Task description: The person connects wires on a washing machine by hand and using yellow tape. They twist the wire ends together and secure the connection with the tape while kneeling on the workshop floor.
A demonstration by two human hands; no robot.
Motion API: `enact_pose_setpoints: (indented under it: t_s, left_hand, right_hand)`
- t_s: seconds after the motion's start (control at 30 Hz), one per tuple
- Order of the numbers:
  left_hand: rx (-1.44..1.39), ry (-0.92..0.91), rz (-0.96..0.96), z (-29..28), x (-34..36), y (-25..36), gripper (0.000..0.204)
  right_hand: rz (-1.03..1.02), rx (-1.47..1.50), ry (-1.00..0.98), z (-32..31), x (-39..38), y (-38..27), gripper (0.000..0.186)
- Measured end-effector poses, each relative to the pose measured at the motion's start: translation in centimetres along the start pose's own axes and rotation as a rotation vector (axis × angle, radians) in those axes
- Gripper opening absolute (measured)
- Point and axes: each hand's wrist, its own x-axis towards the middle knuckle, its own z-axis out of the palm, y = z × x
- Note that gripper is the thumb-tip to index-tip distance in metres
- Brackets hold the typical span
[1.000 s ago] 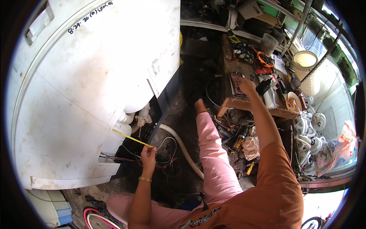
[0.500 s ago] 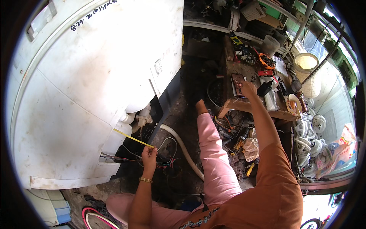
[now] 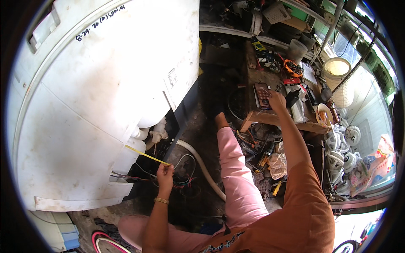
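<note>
My left hand (image 3: 166,176), with a gold watch or bracelet at the wrist, pinches the end of a narrow, straight yellow strip (image 3: 147,155). The strip runs up to the lower edge of a large white appliance casing (image 3: 84,105); whether it is a wire or a tape I cannot tell. Loose coloured wires (image 3: 181,182) hang out of the casing beside this hand. Over on the right, the fingers of my right hand (image 3: 277,102) reach over a reddish-brown phone-like device (image 3: 262,93) with rows of round marks, lying on a wooden bench (image 3: 270,114).
A pale hose (image 3: 202,164) curves along the dark floor. Pliers and a drill (image 3: 265,159) lie below the bench with a crumpled cloth (image 3: 277,165). A white basket (image 3: 337,76) and several coiled lamps (image 3: 337,147) crowd the right. My leg (image 3: 236,168) stretches between casing and bench.
The fingers of my right hand have shifted slightly to the right across the device, baring more of its round marks. My left hand keeps its pinch on the yellow strip.
</note>
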Motion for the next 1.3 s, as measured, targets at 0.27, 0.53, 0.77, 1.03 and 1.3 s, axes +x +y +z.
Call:
enact_pose_setpoints:
  t_s: [0.27, 0.53, 0.77, 1.03, 1.3]
  left_hand:
    - [-0.020, -0.002, 0.021, 0.1, 0.1, -0.1, 0.007]
    - [0.000, -0.006, -0.006, 0.9, -0.1, 0.2, 0.006]
    - [-0.189, 0.077, -0.004, -0.4, -0.1, -0.3, 0.006]
    - [-0.207, -0.071, -0.045, 1.7, -0.8, 1.5, 0.010]
    - [-0.084, -0.004, 0.100, 0.3, -0.3, 0.6, 0.011]
  right_hand:
    - [-0.019, 0.006, 0.013, 0.2, -1.2, -0.7, 0.036]
    - [-0.098, 0.527, 0.239, -0.3, -8.8, -5.9, 0.036]
    - [-0.162, 0.899, -0.589, 6.5, -25.9, -19.9, 0.038]
    - [-0.095, 1.287, -0.698, 11.5, -32.3, -24.4, 0.021]
    - [-0.239, 1.085, -0.577, 8.5, -33.0, -26.3, 0.019]
